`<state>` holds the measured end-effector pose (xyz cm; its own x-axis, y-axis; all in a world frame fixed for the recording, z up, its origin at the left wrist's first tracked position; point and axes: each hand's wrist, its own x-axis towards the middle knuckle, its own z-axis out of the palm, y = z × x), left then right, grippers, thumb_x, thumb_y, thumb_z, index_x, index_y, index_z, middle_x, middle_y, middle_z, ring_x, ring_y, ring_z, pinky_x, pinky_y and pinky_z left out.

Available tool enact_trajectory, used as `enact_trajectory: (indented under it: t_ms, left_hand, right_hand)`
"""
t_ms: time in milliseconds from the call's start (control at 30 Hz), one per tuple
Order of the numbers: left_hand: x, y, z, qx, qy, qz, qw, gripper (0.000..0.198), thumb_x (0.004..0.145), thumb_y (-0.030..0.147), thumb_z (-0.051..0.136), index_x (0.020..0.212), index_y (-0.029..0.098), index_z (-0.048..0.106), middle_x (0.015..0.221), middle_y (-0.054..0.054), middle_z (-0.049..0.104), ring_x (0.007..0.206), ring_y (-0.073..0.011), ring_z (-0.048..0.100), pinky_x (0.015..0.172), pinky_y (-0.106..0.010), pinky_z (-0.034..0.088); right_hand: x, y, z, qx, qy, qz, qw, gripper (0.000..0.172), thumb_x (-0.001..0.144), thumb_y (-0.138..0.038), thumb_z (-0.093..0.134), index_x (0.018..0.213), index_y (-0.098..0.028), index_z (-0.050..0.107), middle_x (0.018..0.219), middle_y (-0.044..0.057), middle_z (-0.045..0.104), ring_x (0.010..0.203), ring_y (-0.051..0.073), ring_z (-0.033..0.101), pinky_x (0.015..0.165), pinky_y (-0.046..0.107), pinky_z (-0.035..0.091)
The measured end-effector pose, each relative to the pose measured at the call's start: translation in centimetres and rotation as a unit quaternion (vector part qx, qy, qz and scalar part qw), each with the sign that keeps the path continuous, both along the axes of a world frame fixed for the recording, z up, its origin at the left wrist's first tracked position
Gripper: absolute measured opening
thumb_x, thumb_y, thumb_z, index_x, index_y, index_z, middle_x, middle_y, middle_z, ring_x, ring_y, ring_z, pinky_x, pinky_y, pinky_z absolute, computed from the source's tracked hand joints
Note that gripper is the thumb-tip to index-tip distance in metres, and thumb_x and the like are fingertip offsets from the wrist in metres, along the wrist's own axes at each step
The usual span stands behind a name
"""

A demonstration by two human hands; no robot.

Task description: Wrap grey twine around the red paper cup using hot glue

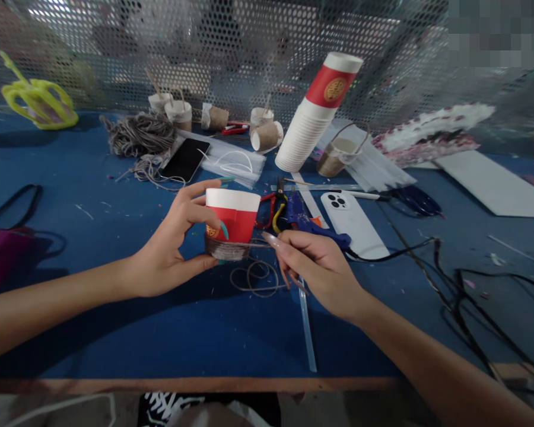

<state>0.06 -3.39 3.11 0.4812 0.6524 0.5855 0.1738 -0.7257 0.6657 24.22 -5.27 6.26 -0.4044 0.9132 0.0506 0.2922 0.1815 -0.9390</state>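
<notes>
My left hand grips a red and white paper cup above the blue table, its fingers around the left side. Grey-brown twine is wound in several rows around the cup's lower end. From there a strand runs right to my right hand, whose thumb and forefinger pinch it. Loose loops of the same twine hang or lie below the cup; which of the two I cannot tell. Just behind the hands lie a blue glue gun and pliers with red and yellow handles.
A tilted stack of paper cups stands behind. Around it are several small twine-wrapped baskets, a twine bundle, a black phone and a white phone. Black cables cross the right side. A clear glue stick lies in front.
</notes>
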Motion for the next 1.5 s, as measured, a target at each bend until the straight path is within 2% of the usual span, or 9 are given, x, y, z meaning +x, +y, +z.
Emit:
enact_trajectory:
  t_ms: [100, 233, 633, 733, 833, 900, 1033, 1200, 1500]
  left_hand:
    - [-0.1, 0.0, -0.3, -0.016, -0.005, -0.002, 1.000, 0.038, 0.079, 0.013, 0.068, 0.108, 0.027, 0.047, 0.147, -0.010, 0.034, 0.143, -0.0335, 0.033, 0.104, -0.054, 0.049]
    - [-0.1, -0.1, -0.4, -0.031, -0.021, -0.016, 0.999, 0.040, 0.079, 0.013, 0.068, 0.110, 0.029, 0.048, 0.148, -0.009, 0.032, 0.144, -0.0326, 0.032, 0.097, -0.048, 0.056]
    - [-0.4, -0.3, -0.3, -0.049, -0.027, -0.043, 0.998, 0.041, 0.080, 0.011, 0.068, 0.112, 0.029, 0.051, 0.150, -0.009, 0.029, 0.140, -0.0320, 0.038, 0.093, -0.043, 0.059]
    - [-0.3, -0.2, -0.2, -0.043, -0.023, -0.044, 0.998, 0.041, 0.081, 0.011, 0.067, 0.113, 0.030, 0.051, 0.150, -0.008, 0.029, 0.139, -0.0318, 0.040, 0.096, -0.047, 0.058]
    - [-0.3, -0.2, -0.1, -0.037, -0.001, -0.033, 0.999, 0.034, 0.083, 0.013, 0.065, 0.110, 0.030, 0.054, 0.148, -0.006, 0.030, 0.143, -0.0336, 0.034, 0.101, -0.053, 0.053]
    - [-0.3, -0.3, -0.1, -0.045, 0.005, -0.031, 0.998, 0.033, 0.083, 0.014, 0.066, 0.109, 0.031, 0.055, 0.148, -0.005, 0.030, 0.144, -0.0341, 0.032, 0.101, -0.052, 0.054]
    - [-0.4, -0.4, -0.2, -0.067, -0.022, -0.053, 0.996, 0.041, 0.082, 0.012, 0.066, 0.113, 0.034, 0.052, 0.151, -0.004, 0.027, 0.138, -0.0305, 0.042, 0.093, -0.045, 0.060]
    - [0.0, -0.3, -0.3, -0.082, -0.067, -0.074, 0.992, 0.052, 0.079, 0.010, 0.070, 0.119, 0.033, 0.047, 0.149, -0.006, 0.030, 0.136, -0.0265, 0.044, 0.093, -0.038, 0.061]
    - [0.4, -0.1, -0.3, -0.068, -0.084, -0.077, 0.991, 0.058, 0.080, 0.016, 0.071, 0.125, 0.035, 0.040, 0.145, -0.006, 0.035, 0.135, -0.0222, 0.044, 0.103, -0.039, 0.055]
  right_hand:
    - [0.0, 0.0, 0.1, -0.003, 0.003, -0.007, 1.000, 0.044, 0.094, -0.039, 0.052, 0.055, -0.019, 0.047, 0.048, -0.006, 0.045, 0.043, 0.005, 0.042, 0.045, 0.021, 0.033]
    - [-0.2, -0.1, 0.2, -0.026, 0.009, -0.005, 1.000, 0.044, 0.093, -0.040, 0.053, 0.055, -0.019, 0.046, 0.047, -0.006, 0.046, 0.040, 0.004, 0.040, 0.040, 0.020, 0.031]
    - [-0.3, 0.0, -0.2, -0.062, 0.007, -0.003, 0.998, 0.042, 0.091, -0.043, 0.054, 0.057, -0.019, 0.046, 0.045, -0.007, 0.044, 0.037, 0.005, 0.040, 0.038, 0.019, 0.030]
    - [-0.2, 0.0, -0.3, -0.068, 0.015, 0.000, 0.998, 0.041, 0.090, -0.043, 0.055, 0.058, -0.020, 0.046, 0.046, -0.006, 0.046, 0.038, 0.005, 0.041, 0.038, 0.019, 0.030]
    - [-0.2, 0.1, -0.4, -0.066, 0.020, 0.002, 0.998, 0.041, 0.091, -0.042, 0.055, 0.058, -0.019, 0.047, 0.048, -0.006, 0.047, 0.039, 0.005, 0.043, 0.040, 0.019, 0.033]
    - [-0.2, 0.1, -0.5, -0.060, 0.021, 0.005, 0.998, 0.041, 0.091, -0.041, 0.055, 0.058, -0.019, 0.048, 0.048, -0.006, 0.048, 0.040, 0.006, 0.045, 0.041, 0.020, 0.035]
    - [-0.2, 0.1, -0.5, -0.058, 0.028, 0.008, 0.998, 0.042, 0.090, -0.044, 0.057, 0.057, -0.019, 0.048, 0.048, -0.006, 0.048, 0.040, 0.005, 0.044, 0.041, 0.020, 0.034]
    - [-0.1, 0.1, -0.6, -0.067, 0.035, 0.011, 0.997, 0.041, 0.090, -0.044, 0.056, 0.059, -0.019, 0.048, 0.048, -0.006, 0.048, 0.040, 0.006, 0.045, 0.040, 0.020, 0.034]
    - [-0.1, 0.0, -1.1, -0.069, 0.037, 0.014, 0.997, 0.040, 0.090, -0.045, 0.056, 0.062, -0.019, 0.049, 0.048, -0.006, 0.046, 0.042, 0.006, 0.044, 0.042, 0.019, 0.035]
